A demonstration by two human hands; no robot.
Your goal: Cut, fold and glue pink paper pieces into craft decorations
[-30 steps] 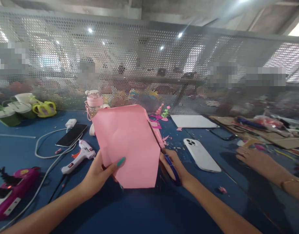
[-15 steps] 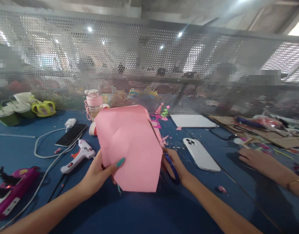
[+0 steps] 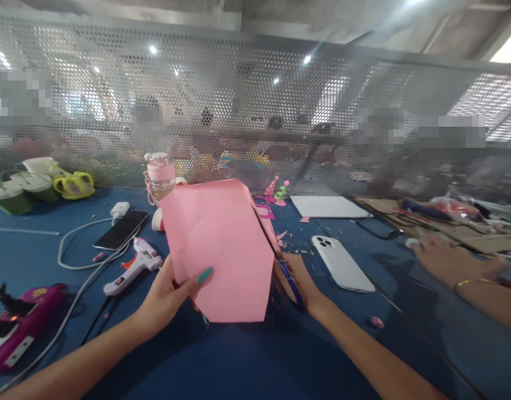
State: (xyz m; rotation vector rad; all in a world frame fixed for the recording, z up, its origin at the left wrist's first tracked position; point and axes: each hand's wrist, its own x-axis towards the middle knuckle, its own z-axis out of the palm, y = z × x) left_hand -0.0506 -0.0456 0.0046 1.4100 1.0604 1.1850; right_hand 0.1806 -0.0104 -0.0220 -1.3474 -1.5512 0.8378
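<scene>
A large pink sheet (image 3: 222,244) is held up in the middle of the head view, its lower corners angled. My left hand (image 3: 168,294) grips its lower left edge, thumb on the front and the fingers mostly hidden behind. In my right hand (image 3: 297,278) are blue-handled scissors (image 3: 289,282), closed in my fingers at the sheet's right edge. The dark blade lies along that edge, next to a narrow pink strip (image 3: 269,230) on its right.
Left: a glue gun (image 3: 134,266), a black phone (image 3: 121,229), a magenta power strip (image 3: 26,322) and cables. Behind the sheet stands a pink bottle (image 3: 160,178). Right: a white phone (image 3: 342,264), glasses (image 3: 378,229), and another person's hand (image 3: 442,258) near cardboard (image 3: 467,228).
The sheet and the scissors have shifted slightly left. At the right, the other person's hand and arm have turned and moved forward, with the fingers more spread.
</scene>
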